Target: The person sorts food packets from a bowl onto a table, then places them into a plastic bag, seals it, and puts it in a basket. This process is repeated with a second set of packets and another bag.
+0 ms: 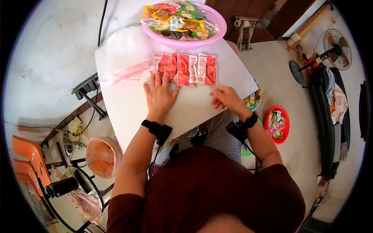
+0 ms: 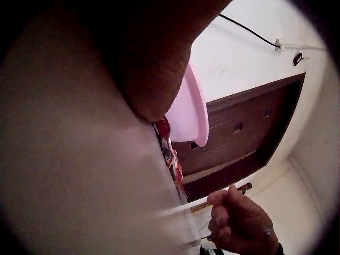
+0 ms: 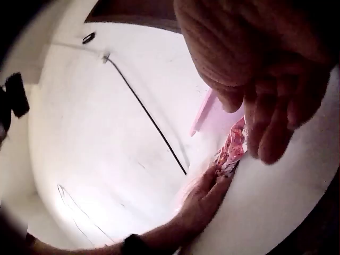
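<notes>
Held the left hand (image 1: 159, 95) flat, palm down, fingers straight, slightly spread and pointing forward, thumb out to the side. Rested the right hand (image 1: 226, 98) well apart from it, knuckles up, fingers loosely curled under with nothing between them. Stretched the left forearm (image 1: 136, 153) almost straight ahead from a bent elbow and angled the right forearm (image 1: 261, 140) inward.

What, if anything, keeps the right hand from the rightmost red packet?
Probably nothing, so yes: the right hand rests on the table just short of the rightmost red packet, only bare tabletop between. The left hand presses packets further left.
</notes>
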Demonstrator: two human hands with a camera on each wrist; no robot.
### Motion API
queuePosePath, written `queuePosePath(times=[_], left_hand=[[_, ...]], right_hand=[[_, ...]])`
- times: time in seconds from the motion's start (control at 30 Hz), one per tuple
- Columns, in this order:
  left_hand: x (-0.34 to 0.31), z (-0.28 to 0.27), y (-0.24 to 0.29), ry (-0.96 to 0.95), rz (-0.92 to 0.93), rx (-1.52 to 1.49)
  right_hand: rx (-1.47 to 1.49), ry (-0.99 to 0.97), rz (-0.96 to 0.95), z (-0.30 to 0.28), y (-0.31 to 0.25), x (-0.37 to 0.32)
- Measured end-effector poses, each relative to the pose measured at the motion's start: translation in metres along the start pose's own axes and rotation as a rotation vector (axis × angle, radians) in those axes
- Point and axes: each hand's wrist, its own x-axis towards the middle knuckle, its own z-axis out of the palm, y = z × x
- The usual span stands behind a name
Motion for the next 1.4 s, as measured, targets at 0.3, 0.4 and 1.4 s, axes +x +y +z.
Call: queuePosePath(times=[0.3,0.4,1.4], left_hand=[[-0.002,-0.004,-0.003,-0.001,0.156,0.023],[0.002,-0.01,-0.004,-0.158,0.128,-0.001],[0.081,-0.05,-0.149,0.132,-0.014,0.046]], right_hand=[[-0.825,0.377,-0.708,0.0,0.013,0.075],[-0.915,0.282,-0.732,0.019,0.01,0.084],[-0.506,0.639,-0.579,0.027,0.049,-0.036]])
